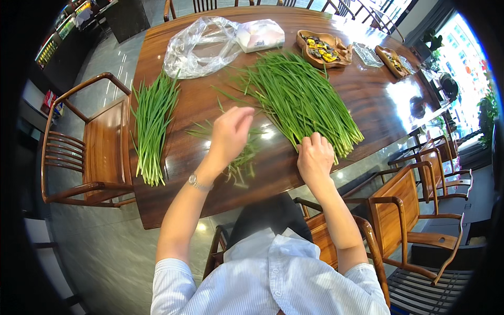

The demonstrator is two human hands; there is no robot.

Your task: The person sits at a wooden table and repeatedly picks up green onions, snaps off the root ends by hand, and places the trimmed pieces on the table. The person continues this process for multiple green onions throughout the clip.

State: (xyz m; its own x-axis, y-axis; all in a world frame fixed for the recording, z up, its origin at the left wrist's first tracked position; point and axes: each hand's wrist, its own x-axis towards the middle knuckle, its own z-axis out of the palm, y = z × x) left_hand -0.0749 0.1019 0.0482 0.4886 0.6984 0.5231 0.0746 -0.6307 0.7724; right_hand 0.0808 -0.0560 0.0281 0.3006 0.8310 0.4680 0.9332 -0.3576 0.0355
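A large pile of garlic chives [303,98] lies on the glossy wooden table [189,106], its pale stalk ends towards me. My right hand [316,155] is curled at the near left corner of that pile, around some stalk ends; its fingertips are hidden. Over the middle of the table is my left hand [232,132], slightly blurred, a watch [197,182] on its wrist. Whether its bent fingers pinch anything cannot be seen. Beneath and beside it are loose scraps of chive leaf [244,155]. A smaller, neat bunch of chives [154,126] rests along the left edge.
A clear plastic bag [179,55] and a tissue box [260,35] stand at the back. Right of them are a wooden snack tray [303,51], a glass dish [367,55] and another wooden tray [388,65]. Wooden armchairs flank the table at left [106,145] and right [393,212].
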